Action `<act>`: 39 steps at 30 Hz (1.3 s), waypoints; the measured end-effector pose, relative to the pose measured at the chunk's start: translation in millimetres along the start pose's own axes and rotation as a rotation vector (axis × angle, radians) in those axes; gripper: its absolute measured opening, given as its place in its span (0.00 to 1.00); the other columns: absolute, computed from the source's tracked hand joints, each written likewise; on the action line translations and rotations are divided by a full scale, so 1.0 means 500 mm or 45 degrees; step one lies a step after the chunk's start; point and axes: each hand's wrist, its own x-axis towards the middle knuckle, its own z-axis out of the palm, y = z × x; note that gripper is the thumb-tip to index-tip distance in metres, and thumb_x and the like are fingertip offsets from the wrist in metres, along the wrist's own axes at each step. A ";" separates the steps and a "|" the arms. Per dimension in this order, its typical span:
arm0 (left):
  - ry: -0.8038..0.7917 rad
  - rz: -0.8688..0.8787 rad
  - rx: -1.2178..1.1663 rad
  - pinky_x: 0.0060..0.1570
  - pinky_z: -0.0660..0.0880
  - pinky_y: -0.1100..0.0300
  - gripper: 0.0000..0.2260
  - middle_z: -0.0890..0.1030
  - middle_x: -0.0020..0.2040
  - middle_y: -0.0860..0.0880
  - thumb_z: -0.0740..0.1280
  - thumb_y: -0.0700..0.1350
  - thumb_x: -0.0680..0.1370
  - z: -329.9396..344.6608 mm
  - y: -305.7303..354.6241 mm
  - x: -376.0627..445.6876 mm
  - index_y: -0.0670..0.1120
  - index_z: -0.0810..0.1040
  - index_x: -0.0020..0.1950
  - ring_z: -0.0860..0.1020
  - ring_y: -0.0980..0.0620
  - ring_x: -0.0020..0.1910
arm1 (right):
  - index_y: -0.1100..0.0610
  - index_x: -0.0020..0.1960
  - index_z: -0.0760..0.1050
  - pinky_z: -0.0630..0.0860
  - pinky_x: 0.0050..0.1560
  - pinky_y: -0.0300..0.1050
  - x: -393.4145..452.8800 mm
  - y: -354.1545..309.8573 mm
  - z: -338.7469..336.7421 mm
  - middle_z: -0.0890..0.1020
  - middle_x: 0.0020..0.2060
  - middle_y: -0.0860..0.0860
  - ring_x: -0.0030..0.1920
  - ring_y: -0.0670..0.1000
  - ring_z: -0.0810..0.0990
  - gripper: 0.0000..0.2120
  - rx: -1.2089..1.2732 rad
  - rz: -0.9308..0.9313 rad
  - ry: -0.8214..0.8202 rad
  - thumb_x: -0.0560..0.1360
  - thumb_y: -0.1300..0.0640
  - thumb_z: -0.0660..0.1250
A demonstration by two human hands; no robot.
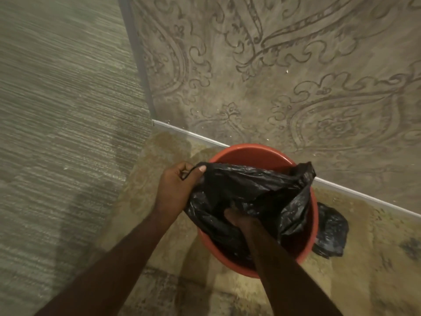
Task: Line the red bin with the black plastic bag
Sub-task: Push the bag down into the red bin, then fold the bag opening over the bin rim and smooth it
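A round red bin (250, 153) stands on the floor in a corner. A crumpled black plastic bag (257, 185) lies across its mouth and hangs inside. My left hand (180, 185) pinches the bag's rim at the bin's left edge, thumb on top. My right hand (239, 218) reaches down into the bag's opening, fingers buried in the plastic and mostly hidden. Part of the bag spills over the bin's right rim.
A second bunch of black plastic (330, 233) lies on the floor right of the bin. A patterned wall (296, 76) with a white skirting strip (364, 197) runs behind. A ribbed wall (57, 110) stands to the left. The floor (159, 236) is yellowish.
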 end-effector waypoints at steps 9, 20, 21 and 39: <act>-0.009 -0.085 0.061 0.31 0.73 0.62 0.17 0.79 0.29 0.49 0.66 0.46 0.82 -0.015 0.011 0.034 0.47 0.81 0.33 0.76 0.56 0.27 | 0.53 0.54 0.80 0.76 0.52 0.52 -0.113 -0.082 -0.160 0.82 0.47 0.51 0.48 0.56 0.80 0.09 -0.594 -1.135 1.099 0.79 0.57 0.61; -0.095 -0.162 0.275 0.43 0.80 0.44 0.18 0.84 0.40 0.33 0.66 0.51 0.81 -0.004 0.011 0.105 0.37 0.83 0.42 0.80 0.45 0.35 | 0.46 0.65 0.76 0.71 0.65 0.54 -0.066 -0.153 -0.286 0.80 0.61 0.47 0.62 0.53 0.77 0.16 -0.632 -0.761 1.092 0.79 0.46 0.62; -0.093 -0.184 0.279 0.43 0.80 0.46 0.18 0.85 0.39 0.35 0.67 0.51 0.81 -0.002 0.010 0.109 0.39 0.83 0.40 0.79 0.46 0.34 | 0.47 0.64 0.77 0.72 0.64 0.54 -0.057 -0.150 -0.295 0.82 0.59 0.47 0.61 0.52 0.79 0.15 -0.580 -0.770 1.066 0.79 0.47 0.63; -0.305 -0.542 0.456 0.18 0.70 0.65 0.12 0.81 0.34 0.43 0.67 0.42 0.80 0.034 -0.036 0.140 0.42 0.78 0.37 0.78 0.51 0.26 | 0.56 0.30 0.72 0.67 0.36 0.44 0.019 -0.148 -0.407 0.74 0.26 0.50 0.31 0.51 0.72 0.21 -0.036 -0.251 0.868 0.74 0.44 0.71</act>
